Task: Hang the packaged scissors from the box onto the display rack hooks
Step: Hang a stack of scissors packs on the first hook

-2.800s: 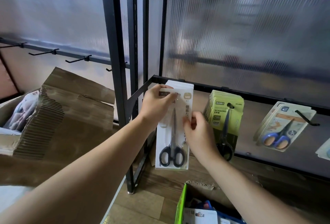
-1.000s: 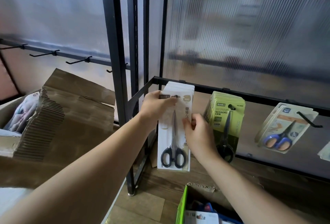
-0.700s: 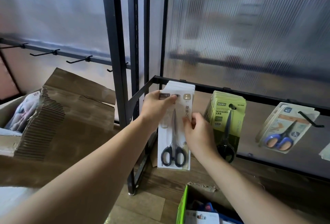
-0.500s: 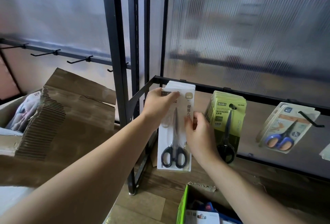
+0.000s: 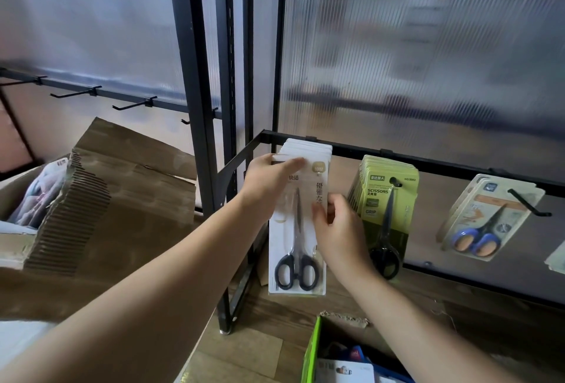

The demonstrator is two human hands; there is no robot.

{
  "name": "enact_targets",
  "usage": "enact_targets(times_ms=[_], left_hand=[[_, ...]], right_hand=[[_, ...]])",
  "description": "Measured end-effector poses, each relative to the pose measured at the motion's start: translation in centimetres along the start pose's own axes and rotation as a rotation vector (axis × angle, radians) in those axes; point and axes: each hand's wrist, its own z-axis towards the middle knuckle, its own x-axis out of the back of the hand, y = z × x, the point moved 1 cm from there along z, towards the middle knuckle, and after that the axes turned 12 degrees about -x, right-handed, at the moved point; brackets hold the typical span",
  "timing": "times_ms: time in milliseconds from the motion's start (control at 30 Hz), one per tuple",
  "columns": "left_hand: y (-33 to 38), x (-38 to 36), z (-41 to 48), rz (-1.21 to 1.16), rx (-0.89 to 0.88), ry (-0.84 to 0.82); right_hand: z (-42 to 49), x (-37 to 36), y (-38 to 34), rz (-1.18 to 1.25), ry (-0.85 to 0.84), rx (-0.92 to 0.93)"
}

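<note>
Scissors in white card packs [image 5: 298, 229]: left hand [image 5: 269, 182] pinches the top edge, right hand [image 5: 339, 229] grips the side. Miss the hidden hook's hole and the front pack probably drops.

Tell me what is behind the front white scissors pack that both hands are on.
Behind the front white scissors pack a stack of matching white packs shows by its top edges only. The left hand and right hand hold it. Its hook is covered.

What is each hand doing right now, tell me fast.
Left hand: closed on the top of the white scissors pack.
Right hand: fingers gripping the same pack's right edge.
</note>
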Motion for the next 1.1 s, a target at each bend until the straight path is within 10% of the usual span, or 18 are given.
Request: enact_targets(times_ms=[1100], left_hand=[[-0.1, -0.9, -2.0, -0.071, -0.106, 0.133]], right_hand=[[-1.0, 1.3, 0.7, 0.222, -0.102, 0.011]])
